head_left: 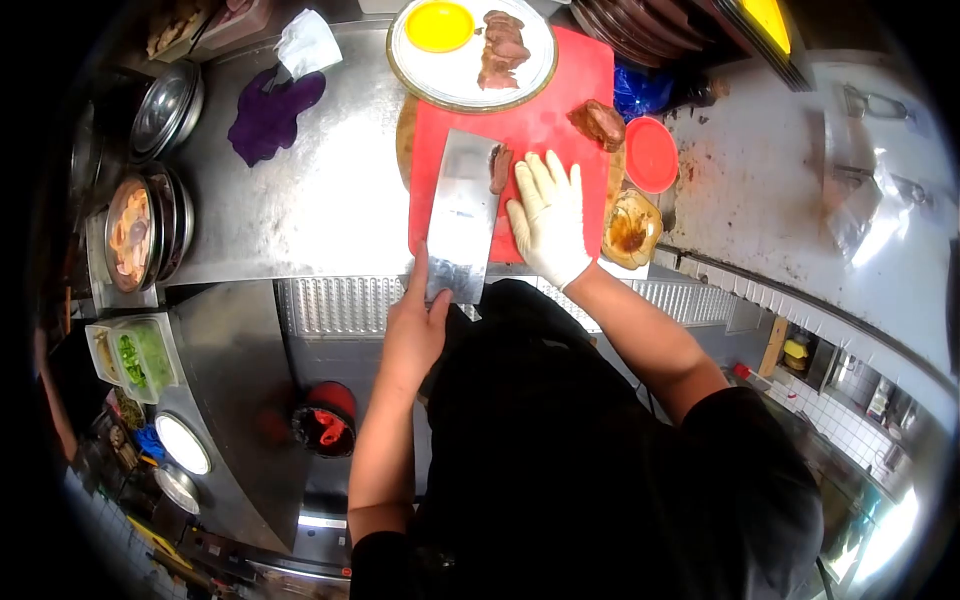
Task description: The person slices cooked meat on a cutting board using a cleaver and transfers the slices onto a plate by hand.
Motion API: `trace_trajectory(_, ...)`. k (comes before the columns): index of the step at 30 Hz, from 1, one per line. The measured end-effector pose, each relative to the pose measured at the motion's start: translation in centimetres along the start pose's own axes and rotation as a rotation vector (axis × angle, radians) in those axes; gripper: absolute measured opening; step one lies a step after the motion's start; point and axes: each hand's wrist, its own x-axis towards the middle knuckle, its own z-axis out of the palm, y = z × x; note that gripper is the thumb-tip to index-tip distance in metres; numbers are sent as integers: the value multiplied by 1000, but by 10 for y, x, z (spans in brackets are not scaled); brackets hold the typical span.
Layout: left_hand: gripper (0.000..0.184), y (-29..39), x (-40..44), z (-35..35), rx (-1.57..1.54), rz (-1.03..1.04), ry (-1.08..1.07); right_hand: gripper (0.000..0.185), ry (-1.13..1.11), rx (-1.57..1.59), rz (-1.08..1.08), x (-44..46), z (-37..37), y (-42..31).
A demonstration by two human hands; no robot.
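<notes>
My left hand (415, 325), bare, grips the near end of a broad steel cleaver (463, 215). The cleaver's wide blade lies over the left part of a red cutting board (590, 75). A small strip of sliced meat (502, 169) is at the blade's upper right edge. My right hand (547, 218), in a pale glove, rests flat on the board right of the blade, fingers somewhat spread. A larger piece of meat (598, 125) sits near the board's right edge. Beyond the cleaver, an oval plate (415, 75) holds meat slices (502, 50) and a yellow dish (440, 26).
Right of the board are a red round lid or dish (651, 154) and a bowl with brown sauce (632, 229). A purple cloth (275, 115) and white cloth (308, 44) lie on the steel counter (345, 170). Stacked metal bowls (166, 110) and a food bowl (131, 234) stand left.
</notes>
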Motion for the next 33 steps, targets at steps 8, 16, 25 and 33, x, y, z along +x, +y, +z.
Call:
trace_trajectory(8, 77, 39, -23, 14, 227, 145, 84, 25, 298, 158, -40, 19, 8, 30)
trace_trajectory(16, 98, 87, -36, 32, 665, 193, 49, 15, 217, 220, -57, 15, 8, 35)
trace_trajectory(25, 99, 88, -29, 41, 764, 247, 59, 13, 195, 222, -53, 11, 10, 38)
trace_trajectory(33, 106, 86, -17, 44, 772, 283, 85, 33, 219, 268, 200, 17, -12, 30)
